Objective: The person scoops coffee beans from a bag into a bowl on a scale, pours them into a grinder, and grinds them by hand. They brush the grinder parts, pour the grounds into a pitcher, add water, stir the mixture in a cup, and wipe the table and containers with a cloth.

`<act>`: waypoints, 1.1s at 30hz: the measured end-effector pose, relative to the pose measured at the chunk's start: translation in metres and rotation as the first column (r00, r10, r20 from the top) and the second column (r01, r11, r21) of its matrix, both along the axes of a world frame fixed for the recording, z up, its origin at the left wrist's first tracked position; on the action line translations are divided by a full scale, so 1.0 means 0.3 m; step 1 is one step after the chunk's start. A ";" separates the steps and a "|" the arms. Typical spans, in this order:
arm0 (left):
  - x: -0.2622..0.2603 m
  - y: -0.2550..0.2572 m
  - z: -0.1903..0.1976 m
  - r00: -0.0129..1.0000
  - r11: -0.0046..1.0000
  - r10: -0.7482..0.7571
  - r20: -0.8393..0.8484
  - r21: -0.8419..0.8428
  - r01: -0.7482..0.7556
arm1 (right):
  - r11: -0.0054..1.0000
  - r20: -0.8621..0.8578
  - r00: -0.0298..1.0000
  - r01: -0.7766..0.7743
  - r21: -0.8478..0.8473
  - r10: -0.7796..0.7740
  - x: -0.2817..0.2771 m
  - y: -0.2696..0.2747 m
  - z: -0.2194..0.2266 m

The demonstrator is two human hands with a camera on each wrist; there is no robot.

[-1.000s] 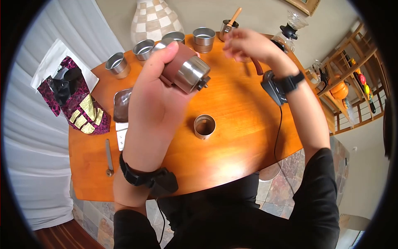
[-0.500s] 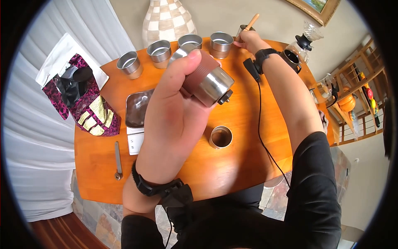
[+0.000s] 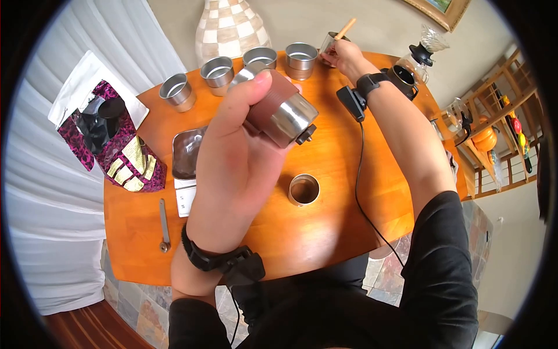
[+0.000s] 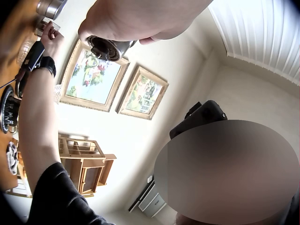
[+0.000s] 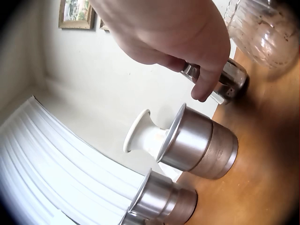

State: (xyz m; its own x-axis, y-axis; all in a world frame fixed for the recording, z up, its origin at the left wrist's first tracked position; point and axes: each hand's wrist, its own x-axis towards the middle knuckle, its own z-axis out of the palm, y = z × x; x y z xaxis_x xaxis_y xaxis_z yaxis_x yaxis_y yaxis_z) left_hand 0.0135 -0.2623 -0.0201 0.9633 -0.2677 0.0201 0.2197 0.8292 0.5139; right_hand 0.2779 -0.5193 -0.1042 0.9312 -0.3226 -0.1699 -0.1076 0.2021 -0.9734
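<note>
In the head view my left hand (image 3: 235, 145) grips a hand coffee grinder (image 3: 282, 110), steel with a brown sleeve, tilted above the table. Its black-tipped end points right and down; the left wrist view shows that dark end (image 4: 105, 48) beyond the fingers. Below it on the table stands a small round cup (image 3: 304, 190) with brown grounds inside. At the far edge my right hand (image 3: 344, 57) holds a small steel cup (image 5: 233, 79), its fingers curled at the side. A wooden handle (image 3: 345, 29) sticks up out of this cup.
Several steel canisters (image 3: 300, 61) line the back edge. Left are a coffee bag (image 3: 131, 157), a brown dish (image 3: 186, 154) on a white scale (image 3: 185, 196), and a measuring spoon (image 3: 164, 224). A black cup (image 3: 402, 81) and glass server (image 3: 419, 67) stand right. A cable (image 3: 358, 186) trails from my right wrist.
My right hand has moved from over the table to the small steel cup at the back and taken hold of it. The left hand keeps the grinder raised.
</note>
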 end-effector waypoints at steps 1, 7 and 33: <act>-0.002 0.001 0.001 1.000 1.000 -0.005 0.015 0.013 0.005 | 1.000 0.036 0.999 -0.017 0.003 0.017 -0.022 0.003 0.010; -0.008 -0.007 0.013 0.999 0.997 0.030 0.029 0.066 -0.032 | 0.993 0.126 0.985 -0.119 -0.015 0.120 -0.255 -0.006 0.151; 0.020 0.075 0.041 1.000 0.999 0.021 0.009 -0.043 -0.020 | 0.802 0.081 0.808 -0.589 0.096 0.583 -1.133 0.049 0.088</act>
State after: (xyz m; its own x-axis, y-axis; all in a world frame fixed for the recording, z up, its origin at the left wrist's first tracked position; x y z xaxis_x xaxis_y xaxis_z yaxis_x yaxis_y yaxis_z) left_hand 0.0196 -0.2397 -0.0077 0.9683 -0.2465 0.0399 0.1978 0.8548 0.4797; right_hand -0.0621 -0.5047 -0.0778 0.9439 0.3057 -0.1245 -0.1977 0.2215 -0.9549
